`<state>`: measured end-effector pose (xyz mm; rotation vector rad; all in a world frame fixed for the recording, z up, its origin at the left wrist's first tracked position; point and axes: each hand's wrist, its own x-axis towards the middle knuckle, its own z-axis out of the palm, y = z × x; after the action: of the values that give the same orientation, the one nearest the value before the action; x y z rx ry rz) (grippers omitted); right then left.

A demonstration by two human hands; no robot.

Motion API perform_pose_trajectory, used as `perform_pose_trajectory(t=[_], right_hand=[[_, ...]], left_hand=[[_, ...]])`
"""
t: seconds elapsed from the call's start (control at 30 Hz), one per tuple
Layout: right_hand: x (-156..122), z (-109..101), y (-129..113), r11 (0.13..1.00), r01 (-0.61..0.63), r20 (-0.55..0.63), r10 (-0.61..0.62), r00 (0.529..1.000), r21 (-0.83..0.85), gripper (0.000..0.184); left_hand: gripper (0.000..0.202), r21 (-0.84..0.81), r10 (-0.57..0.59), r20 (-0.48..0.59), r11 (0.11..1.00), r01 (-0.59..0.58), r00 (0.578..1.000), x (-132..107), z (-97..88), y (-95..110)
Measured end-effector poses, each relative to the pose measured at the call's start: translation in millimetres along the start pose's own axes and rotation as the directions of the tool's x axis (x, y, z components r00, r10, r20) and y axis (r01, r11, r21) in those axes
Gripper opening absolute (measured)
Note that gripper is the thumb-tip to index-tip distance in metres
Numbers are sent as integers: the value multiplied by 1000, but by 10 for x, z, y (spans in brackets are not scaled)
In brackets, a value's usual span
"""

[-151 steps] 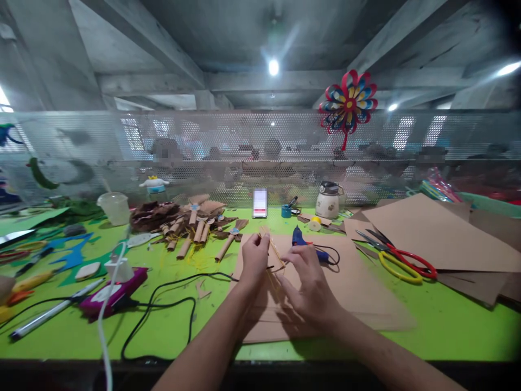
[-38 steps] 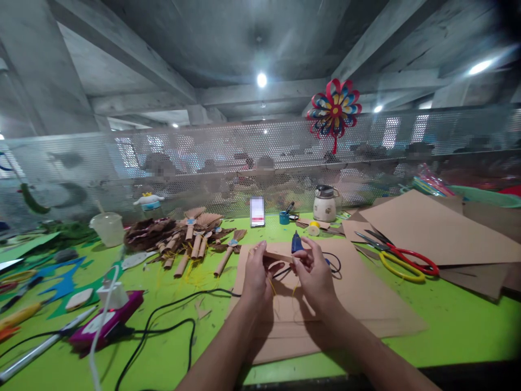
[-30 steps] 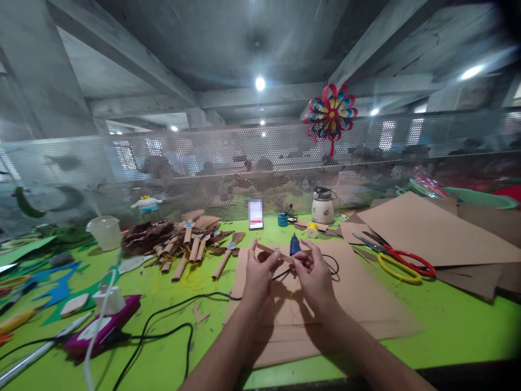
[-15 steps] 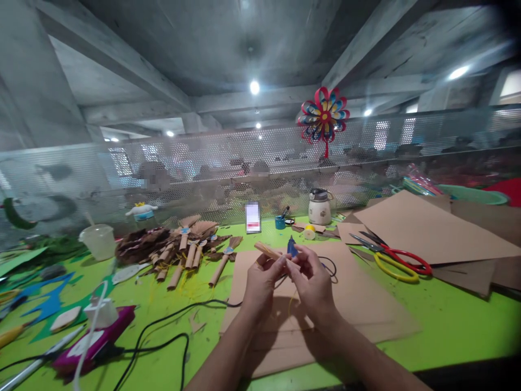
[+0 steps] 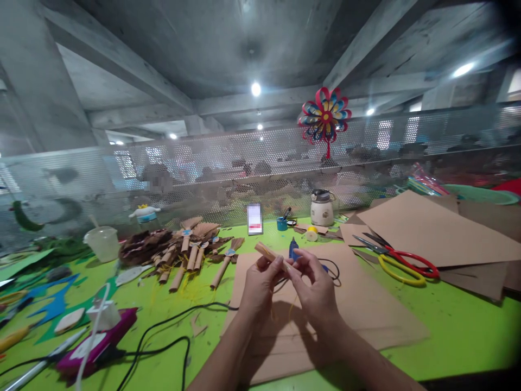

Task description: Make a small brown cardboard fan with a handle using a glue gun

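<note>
My left hand [image 5: 258, 288] and my right hand [image 5: 319, 290] are both pinched on one small brown paper roll [image 5: 265, 250]. The left grip has it near the middle, thumb on top. The right grip squeezes the near end, at my 4 o'clock from the roll. Its other end sticks out toward 11 o'clock. The roll is up off the brown paper sheets [image 5: 362, 309] that lie flat on the green desk [image 5: 459, 331]. A thin yellow thread [image 5: 292, 307] hangs under my hands; I can't tell what it is tied to.

I think the step right now is pressing the roll snug. The next move calls for a soft, steady pinch, so the roll doesn't pop open or get squashed.

From my hands, the blue glue gun [image 5: 293, 248] is close by at 1 o'clock, partly hidden by my right fingers. Brown paper tubes with fluffy tops [image 5: 191, 258] lie in a heap between 9 and 10 o'clock. The scissors [image 5: 401, 265] lie at 3 o'clock.
</note>
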<state>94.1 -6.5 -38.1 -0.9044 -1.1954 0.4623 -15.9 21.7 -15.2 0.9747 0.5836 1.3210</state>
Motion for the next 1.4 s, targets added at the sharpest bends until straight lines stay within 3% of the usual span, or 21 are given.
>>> perform_pose_trajectory(t=[0.3, 0.4, 1.1, 1.4], right_hand=[[41, 21, 22, 974, -158, -13, 162, 987, 160, 40], [41, 22, 35, 968, -178, 8, 180, 984, 175, 40], [-23, 13, -35, 997, -60, 26, 62, 998, -57, 41], [-56, 17, 23, 997, -69, 113, 73, 991, -39, 38]], left_hand=[[39, -20, -62, 102, 998, 65, 993, 13, -25, 30], [36, -13, -57, 90, 998, 58, 994, 26, -45, 28], [26, -12, -35, 51, 999, 36, 998, 15, -56, 41], [29, -81, -91, 33, 992, 93, 995, 21, -73, 35]])
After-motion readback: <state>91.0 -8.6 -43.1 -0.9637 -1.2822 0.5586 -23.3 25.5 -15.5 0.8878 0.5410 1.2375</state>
